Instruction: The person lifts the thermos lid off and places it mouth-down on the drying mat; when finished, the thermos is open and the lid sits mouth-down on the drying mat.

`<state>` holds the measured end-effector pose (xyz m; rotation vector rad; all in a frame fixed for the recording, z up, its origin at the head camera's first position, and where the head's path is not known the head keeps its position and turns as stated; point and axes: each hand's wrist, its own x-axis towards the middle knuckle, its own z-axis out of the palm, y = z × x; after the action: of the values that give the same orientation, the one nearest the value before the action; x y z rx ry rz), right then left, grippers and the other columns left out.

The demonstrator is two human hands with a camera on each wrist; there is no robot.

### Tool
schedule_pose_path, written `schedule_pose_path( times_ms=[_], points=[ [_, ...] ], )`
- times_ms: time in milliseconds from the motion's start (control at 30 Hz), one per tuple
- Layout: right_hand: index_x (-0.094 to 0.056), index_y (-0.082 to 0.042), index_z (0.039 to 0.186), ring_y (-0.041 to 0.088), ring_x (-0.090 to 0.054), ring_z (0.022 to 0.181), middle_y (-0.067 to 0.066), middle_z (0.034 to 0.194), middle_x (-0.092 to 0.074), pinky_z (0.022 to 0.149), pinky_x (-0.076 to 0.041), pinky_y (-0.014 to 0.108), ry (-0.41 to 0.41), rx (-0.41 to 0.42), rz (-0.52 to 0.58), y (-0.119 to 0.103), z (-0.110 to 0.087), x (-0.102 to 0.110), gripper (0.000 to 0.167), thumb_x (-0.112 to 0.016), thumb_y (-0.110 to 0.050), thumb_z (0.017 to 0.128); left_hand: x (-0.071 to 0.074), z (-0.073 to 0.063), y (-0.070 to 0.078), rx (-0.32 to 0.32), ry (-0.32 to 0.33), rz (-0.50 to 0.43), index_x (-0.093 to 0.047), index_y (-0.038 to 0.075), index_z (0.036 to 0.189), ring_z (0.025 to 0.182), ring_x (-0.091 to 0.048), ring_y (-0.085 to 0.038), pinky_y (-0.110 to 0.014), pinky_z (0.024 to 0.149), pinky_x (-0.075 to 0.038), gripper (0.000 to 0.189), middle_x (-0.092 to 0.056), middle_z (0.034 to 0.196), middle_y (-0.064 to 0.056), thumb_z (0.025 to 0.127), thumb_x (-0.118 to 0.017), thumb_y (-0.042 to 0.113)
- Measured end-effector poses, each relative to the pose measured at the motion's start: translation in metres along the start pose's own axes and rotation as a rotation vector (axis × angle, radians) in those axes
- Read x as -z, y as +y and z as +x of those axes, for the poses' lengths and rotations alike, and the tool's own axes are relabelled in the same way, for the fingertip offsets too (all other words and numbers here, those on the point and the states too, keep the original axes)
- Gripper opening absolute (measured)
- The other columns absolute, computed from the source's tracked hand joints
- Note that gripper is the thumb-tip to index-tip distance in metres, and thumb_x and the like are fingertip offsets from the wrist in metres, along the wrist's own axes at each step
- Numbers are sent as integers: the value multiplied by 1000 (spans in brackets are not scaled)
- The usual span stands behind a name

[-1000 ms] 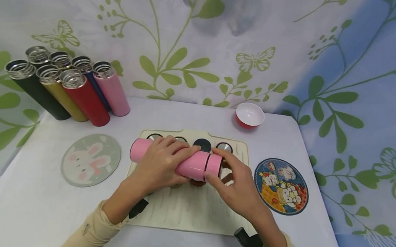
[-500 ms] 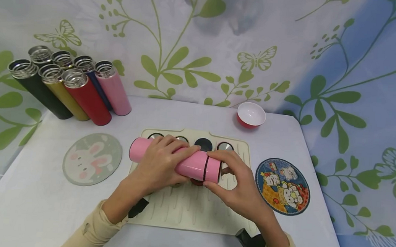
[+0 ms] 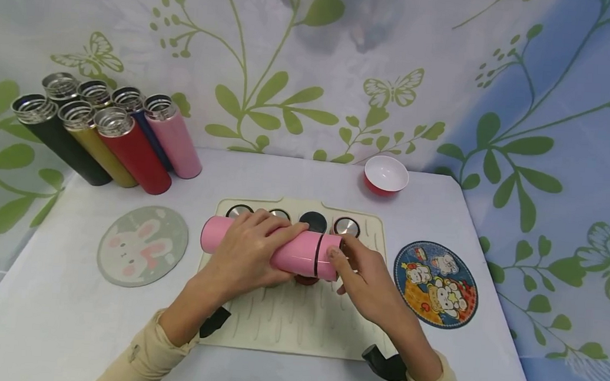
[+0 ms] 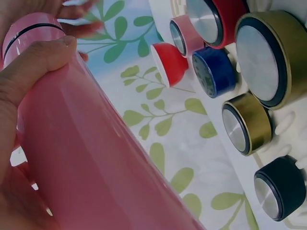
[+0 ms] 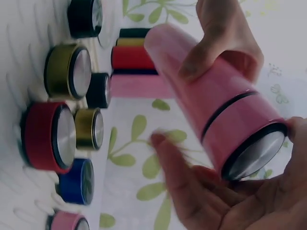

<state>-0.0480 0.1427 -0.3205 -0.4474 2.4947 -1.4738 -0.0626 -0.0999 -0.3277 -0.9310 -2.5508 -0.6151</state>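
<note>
A pink thermos bottle lies sideways in the air above the cream ridged mat. My left hand grips its body, thumb along the side toward the lid. On the bottle's right end is a matching pink lid with a steel-coloured top, set off by a black ring. My right hand is at this lid, its thumb touching it while the blurred fingers stand spread away from it. Below, several loose lids, among them a red lid and a gold lid, sit on the mat.
Several lidless bottles, including a red bottle and a pink bottle, stand at the back left. A red-white bowl is at the back. Round mats lie on both sides: a rabbit mat and a cartoon mat.
My right hand has gone from gripping the lid between thumb and fingers to turning around it, fingers now loosened and thumb higher on its side. The left hand and bottle stay nearly in place.
</note>
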Motion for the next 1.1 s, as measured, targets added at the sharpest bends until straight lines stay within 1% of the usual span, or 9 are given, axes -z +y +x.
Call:
schedule_pose_path(
  times_ms=[100,167,400,533,667,767,900,1000,1100],
  points=[
    [-56,-11,126,22,-68,71,11,102,-66,54,-58,37,-55,-83,74,-1,1,0,36,-58,-37,102,-1,0,0,-5,-10,18,-68,19,130,102,-58,-25,-46,87,-45,74,-69,110,-3,61,-93,34],
    [-56,-13,129,23,-68,75,9,103,-65,56,-58,37,-66,-76,93,-2,0,1,39,-66,-35,98,-2,-1,-1,-3,-13,18,-68,19,129,102,-58,-26,-46,87,-45,74,-69,110,-4,61,-93,34],
    [-57,-23,137,17,-56,102,-3,122,-59,70,-57,32,-3,263,-23,3,-2,4,63,-84,-14,81,-2,-5,-3,13,-2,-7,-69,18,128,99,-58,-26,-48,87,-45,75,-69,108,-5,59,-94,33],
    [-58,-23,137,16,-52,115,-5,132,-55,78,-56,34,39,339,-42,4,-3,4,70,-88,-10,75,-3,-6,-2,17,-14,-29,-68,18,129,100,-59,-25,-48,86,-45,76,-69,109,-4,60,-94,34],
    [-49,-23,145,17,-57,114,1,135,-55,76,-57,35,46,258,-25,4,-4,3,75,-86,-22,80,-4,-5,0,23,-20,-29,-68,19,130,102,-59,-25,-49,86,-45,77,-69,111,-4,60,-95,35],
    [-43,-21,149,21,-64,104,8,134,-57,67,-58,34,22,90,6,3,-4,1,67,-74,-32,90,-4,-2,1,23,-28,-18,-68,20,130,104,-58,-24,-49,85,-45,76,-69,111,-3,61,-95,35],
    [-52,-21,139,25,-67,89,10,120,-63,55,-58,36,12,-95,54,0,-2,-3,49,-67,-38,95,-6,-1,2,22,-43,-3,-68,20,130,104,-58,-23,-48,84,-46,75,-69,111,-2,62,-94,35],
    [-60,-24,129,23,-64,84,4,107,-64,55,-57,35,38,-72,46,-1,-1,-4,44,-75,-38,90,-7,-1,2,21,-45,-6,-68,20,130,103,-58,-24,-47,84,-46,76,-69,111,-2,61,-95,35],
    [-60,-24,129,18,-61,86,-3,107,-64,60,-56,32,64,52,10,-1,-2,-3,48,-81,-30,86,-6,-2,1,23,-38,-18,-68,19,130,104,-58,-24,-49,85,-46,76,-69,112,-3,61,-95,35]
  ],
)
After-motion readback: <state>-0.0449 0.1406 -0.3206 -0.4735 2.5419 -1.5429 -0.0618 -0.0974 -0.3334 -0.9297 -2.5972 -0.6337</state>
